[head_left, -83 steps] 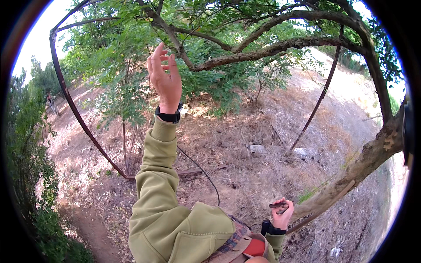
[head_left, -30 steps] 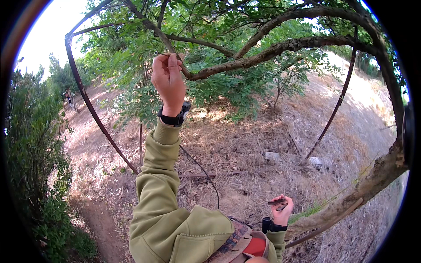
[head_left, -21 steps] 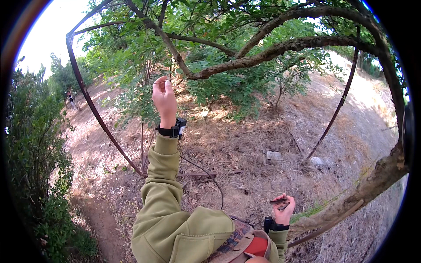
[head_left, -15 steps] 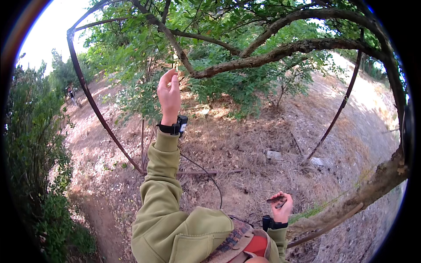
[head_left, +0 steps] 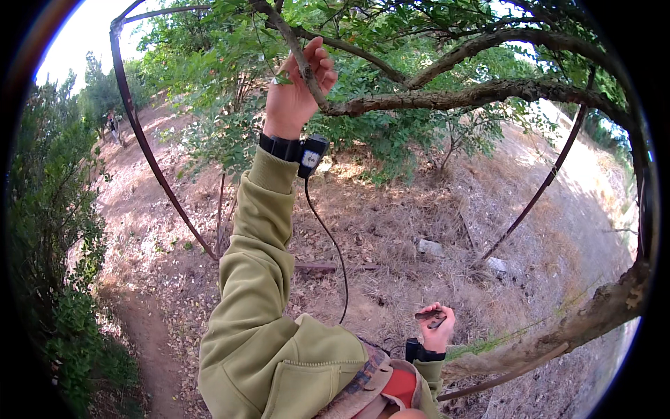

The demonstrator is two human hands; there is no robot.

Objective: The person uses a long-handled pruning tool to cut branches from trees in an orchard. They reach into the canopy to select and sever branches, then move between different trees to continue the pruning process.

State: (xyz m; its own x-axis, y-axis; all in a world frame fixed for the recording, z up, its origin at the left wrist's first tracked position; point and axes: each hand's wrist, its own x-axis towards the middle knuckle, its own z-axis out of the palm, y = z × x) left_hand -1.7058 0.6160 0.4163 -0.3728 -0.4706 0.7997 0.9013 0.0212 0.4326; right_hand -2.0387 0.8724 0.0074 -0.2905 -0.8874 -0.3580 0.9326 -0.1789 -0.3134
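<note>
My left hand [head_left: 299, 87] is raised at the upper middle, behind a thin slanting tree branch [head_left: 301, 59]. Its fingers curl round the right side of the branch, which lies across the palm. A small leaf [head_left: 280, 79] shows by the base of the hand. Low at the right, my right hand [head_left: 440, 329] is closed on a dark pair of pruning shears [head_left: 430, 316], whose two prongs stand apart. A thicker crooked branch [head_left: 447, 98] runs right from the fork beside my left wrist. Both wrists wear black straps.
A thick trunk [head_left: 579, 328] slants up at the lower right. Dark curved metal bars [head_left: 143, 133] frame the left side, with another bar [head_left: 537, 185] at the right. Pale blocks [head_left: 429, 247] lie on the dry slope. Dense shrubs [head_left: 52, 279] edge the left.
My left hand has moved up and right, from beside the branch to curling round it. My right hand still holds the shears, shifted slightly left in view. The view has tilted a little.
</note>
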